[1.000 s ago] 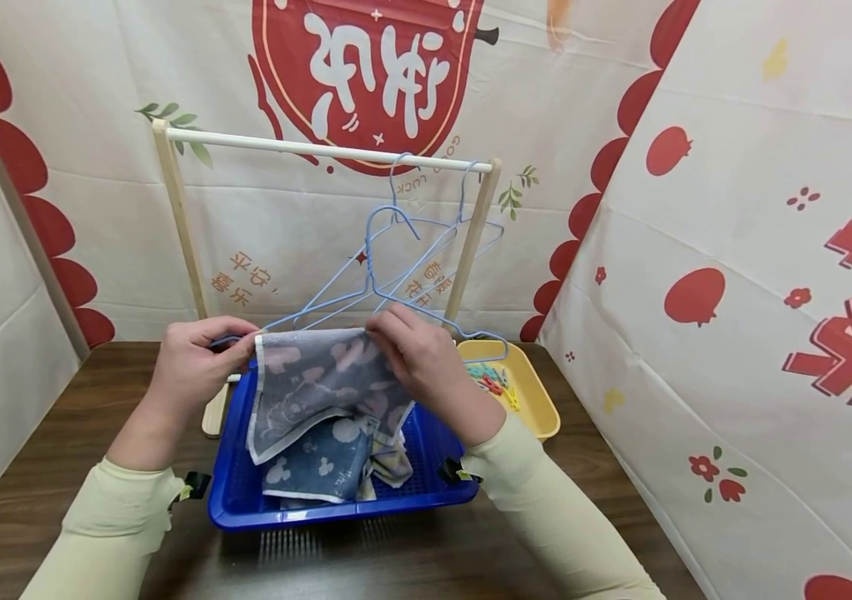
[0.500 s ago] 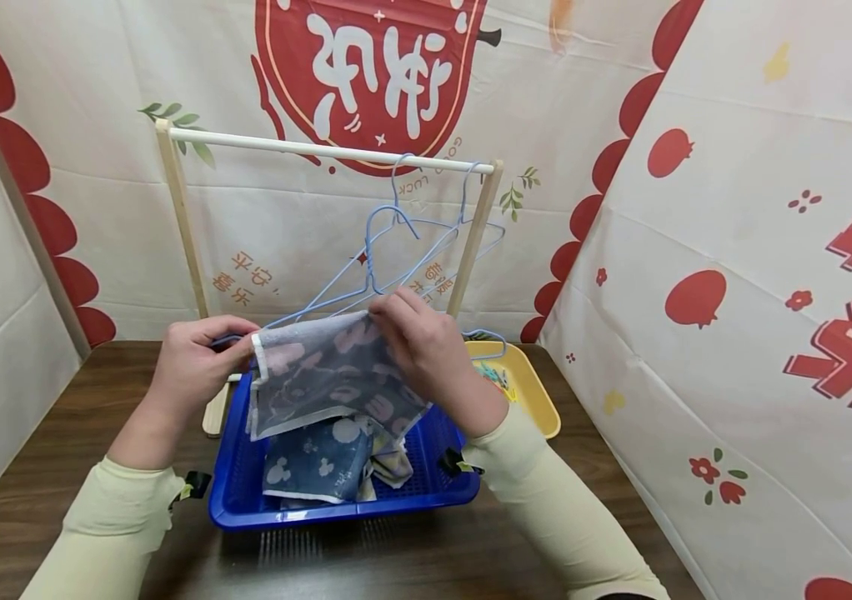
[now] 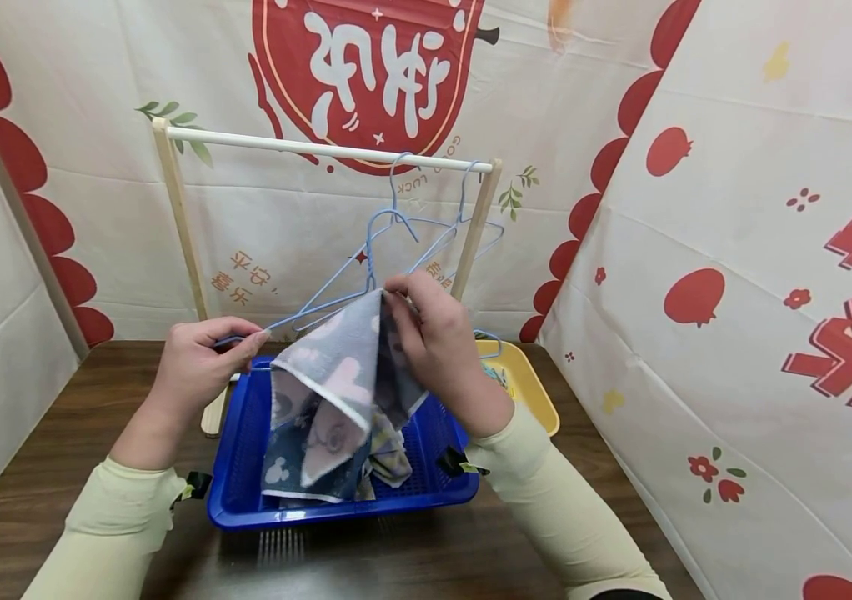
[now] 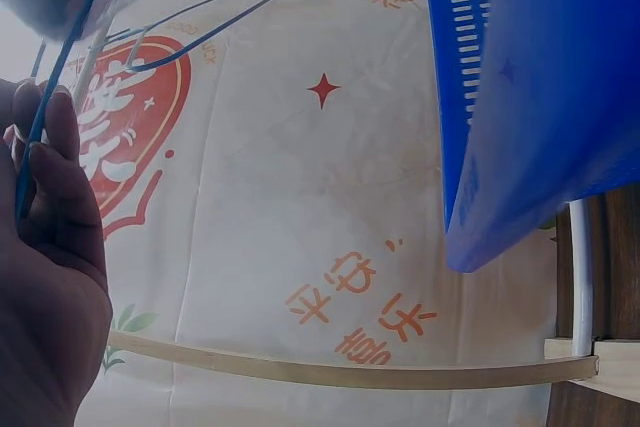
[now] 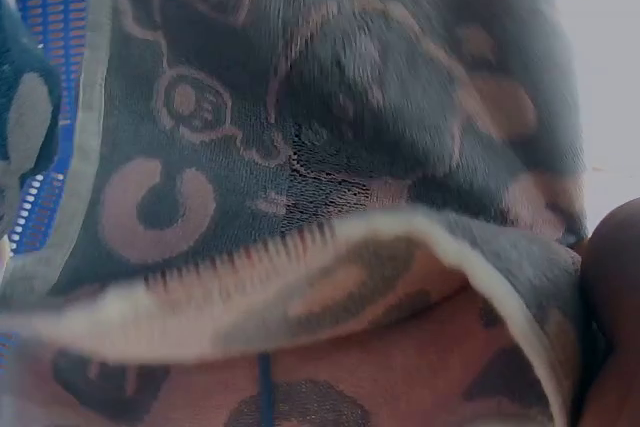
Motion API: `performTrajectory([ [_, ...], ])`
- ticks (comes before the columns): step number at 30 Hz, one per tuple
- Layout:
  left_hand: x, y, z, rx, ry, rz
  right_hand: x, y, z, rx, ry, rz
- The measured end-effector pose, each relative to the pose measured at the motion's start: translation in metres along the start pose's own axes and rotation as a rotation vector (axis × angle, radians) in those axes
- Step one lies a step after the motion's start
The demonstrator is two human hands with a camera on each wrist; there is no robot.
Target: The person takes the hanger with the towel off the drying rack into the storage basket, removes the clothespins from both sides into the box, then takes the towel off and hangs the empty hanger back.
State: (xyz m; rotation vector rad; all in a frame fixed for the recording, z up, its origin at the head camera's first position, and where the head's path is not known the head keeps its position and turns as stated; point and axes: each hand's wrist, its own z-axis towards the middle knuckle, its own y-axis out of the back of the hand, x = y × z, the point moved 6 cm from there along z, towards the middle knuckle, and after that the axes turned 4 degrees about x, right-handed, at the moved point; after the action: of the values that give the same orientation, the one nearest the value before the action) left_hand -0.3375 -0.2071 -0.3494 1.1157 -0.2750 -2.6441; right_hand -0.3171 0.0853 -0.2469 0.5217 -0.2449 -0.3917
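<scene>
My left hand [image 3: 197,362] pinches the left end of a blue wire hanger [image 3: 369,250], its hook pointing up. In the left wrist view the hanger's wire [image 4: 62,57] runs between thumb and fingers. My right hand [image 3: 437,342] pinches a grey-and-pink patterned towel [image 3: 347,367] by its top, close below the hook. White-edged, the towel hangs folded over in front of the hanger and hides much of its lower part. Below it, a dark blue towel [image 3: 279,467] and a pale checked cloth [image 3: 391,462] lie in a blue basket [image 3: 343,515].
Behind the basket stands a wooden rack with a white rod [image 3: 283,146]. Two blue hangers [image 3: 394,183] hang at the rod's right end. A yellow tray [image 3: 534,387] with small clothespins [image 3: 497,375] sits to the right. Printed cloth walls enclose the table [image 3: 133,375].
My right hand has lifted the towel up toward the hanger's neck. The towel's left edge has swung away from my left hand and folded over. My left hand has barely moved.
</scene>
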Motion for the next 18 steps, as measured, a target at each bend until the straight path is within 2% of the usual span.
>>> performTrajectory([
  [9, 0.0, -0.001, 0.001, 0.007, 0.004, 0.053, -0.004, 0.013, 0.002, -0.092, -0.117, 0.093],
  [18, 0.001, -0.003, 0.002, 0.001, 0.0, 0.072, -0.001, 0.024, 0.006, -0.157, -0.152, 0.197],
])
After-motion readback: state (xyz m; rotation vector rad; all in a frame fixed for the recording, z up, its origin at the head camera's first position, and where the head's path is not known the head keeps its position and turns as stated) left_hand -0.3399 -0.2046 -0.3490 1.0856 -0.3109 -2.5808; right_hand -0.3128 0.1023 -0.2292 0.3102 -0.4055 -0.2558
